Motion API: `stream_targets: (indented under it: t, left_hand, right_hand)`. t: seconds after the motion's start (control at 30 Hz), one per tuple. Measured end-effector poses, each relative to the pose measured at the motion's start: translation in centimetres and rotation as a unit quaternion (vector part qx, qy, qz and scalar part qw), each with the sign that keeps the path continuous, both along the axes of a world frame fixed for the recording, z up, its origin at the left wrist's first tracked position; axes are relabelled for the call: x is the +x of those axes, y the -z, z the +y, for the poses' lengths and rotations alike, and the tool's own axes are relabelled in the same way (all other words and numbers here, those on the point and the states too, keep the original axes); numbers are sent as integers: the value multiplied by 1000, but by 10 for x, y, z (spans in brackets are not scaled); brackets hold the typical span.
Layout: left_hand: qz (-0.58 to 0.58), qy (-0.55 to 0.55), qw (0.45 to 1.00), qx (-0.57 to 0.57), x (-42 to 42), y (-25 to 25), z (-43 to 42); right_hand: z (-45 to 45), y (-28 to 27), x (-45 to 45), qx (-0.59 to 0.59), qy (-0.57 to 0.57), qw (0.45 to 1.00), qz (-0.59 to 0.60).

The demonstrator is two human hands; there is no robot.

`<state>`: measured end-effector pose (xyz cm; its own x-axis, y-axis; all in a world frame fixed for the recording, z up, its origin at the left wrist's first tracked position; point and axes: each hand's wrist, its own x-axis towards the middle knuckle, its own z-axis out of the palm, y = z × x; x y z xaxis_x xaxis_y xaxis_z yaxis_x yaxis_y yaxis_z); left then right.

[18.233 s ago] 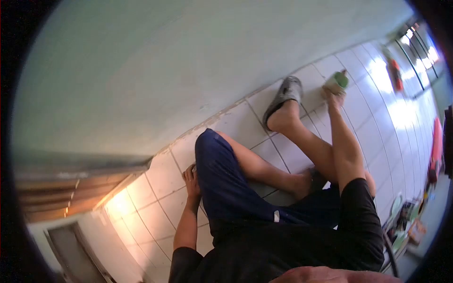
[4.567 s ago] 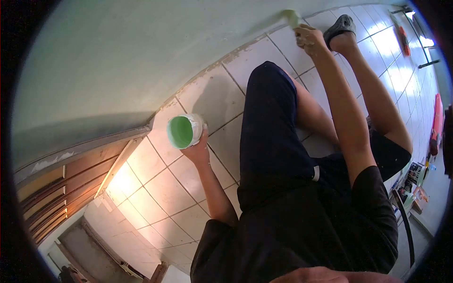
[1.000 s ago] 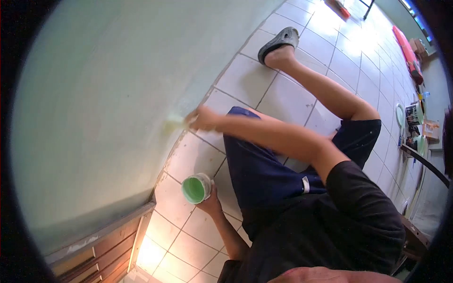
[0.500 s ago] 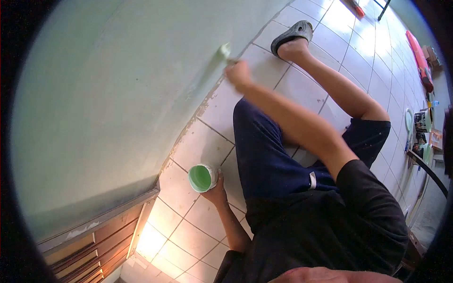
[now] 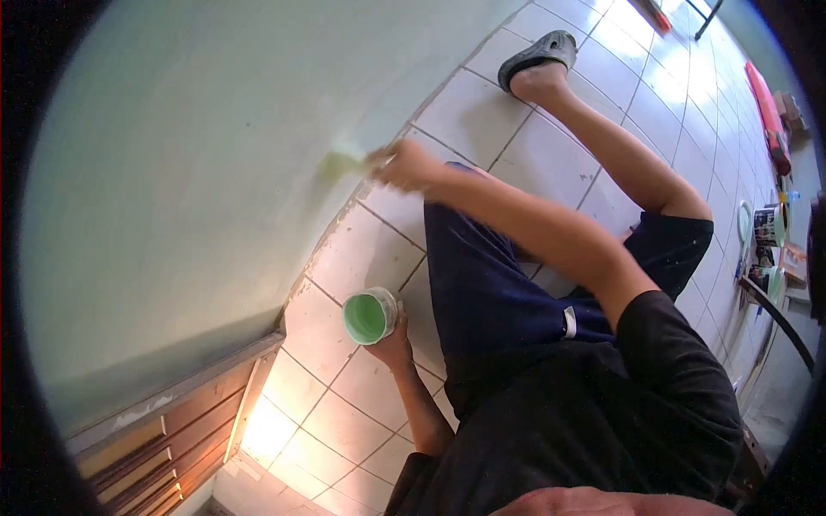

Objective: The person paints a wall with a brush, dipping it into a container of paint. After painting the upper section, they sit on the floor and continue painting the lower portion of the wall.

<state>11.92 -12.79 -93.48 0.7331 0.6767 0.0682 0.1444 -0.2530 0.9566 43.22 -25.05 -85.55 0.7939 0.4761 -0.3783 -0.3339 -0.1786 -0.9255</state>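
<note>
My right hand (image 5: 406, 167) is closed around the handle of a paintbrush (image 5: 339, 164). Motion smears the brush, but its pale green head lies against the light green wall (image 5: 198, 189), just above the floor edge. Lower down, my left hand (image 5: 393, 347) grips the side of a whitish tub (image 5: 386, 311) with green paint (image 5: 367, 319) inside. The tub is tilted so that its mouth faces the camera, and it is held close to the tiled floor. Part of the left hand's fingers is hidden behind it.
A wooden slatted door or panel (image 5: 185, 421) adjoins the wall at lower left. My bent leg wears a grey clog (image 5: 542, 57) on the white tiles (image 5: 551, 163). Along the right side lie a red object (image 5: 766, 107) and several paint containers (image 5: 768, 225).
My right hand and the paintbrush have moved down and left along the wall, towards the tub. The left hand and tub stay almost in place.
</note>
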Motion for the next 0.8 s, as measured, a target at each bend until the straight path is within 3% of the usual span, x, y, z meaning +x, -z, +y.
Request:
stream_targets:
  t: [0.07, 0.13, 0.17, 0.3, 0.33, 0.37, 0.4, 0.5, 0.57, 0.6, 0.67, 0.8]
  left_hand:
    - [-7, -30, 999, -36, 4, -10, -5]
    - [1, -38, 999, -32, 10, -21, -7]
    - [10, -40, 999, -27, 10, -24, -7]
    - [-3, -52, 998, -32, 10, -19, -5]
    - [-4, -39, 999, -25, 11, -20, -5]
    - [-3, -26, 999, -17, 11, -21, -5]
    - [-1, -26, 1000, -17, 11, -19, -5]
    - [2, -42, 999, -7, 2, -8, -4]
    - [-22, -43, 998, 28, -5, 5, -1]
    - [-20, -40, 999, 28, -8, 9, -1]
    - [-10, -35, 999, -25, -12, 12, 0]
    - [-14, -42, 999, -29, -10, 6, -2]
  right_hand:
    - [-47, -10, 34, -13, 80, 997, -2]
    - [-102, 18, 84, 113, 187, 976, 9]
    - [-124, 25, 103, 107, 254, 961, -14]
    - [-110, 14, 105, 91, 406, 908, -43]
    - [-82, 7, 87, -6, 382, 920, -89]
    - [-51, 8, 67, -23, 342, 935, -89]
    - [-2, 17, 42, -141, 384, 904, -128]
    - [67, -19, -59, -89, 287, 948, -105]
    - [90, 7, -93, -35, 205, 972, -112]
    - [84, -6, -102, -35, 208, 971, -110]
    - [70, -31, -112, -37, -84, 994, -56]
    - [54, -19, -67, -4, -48, 998, -45]
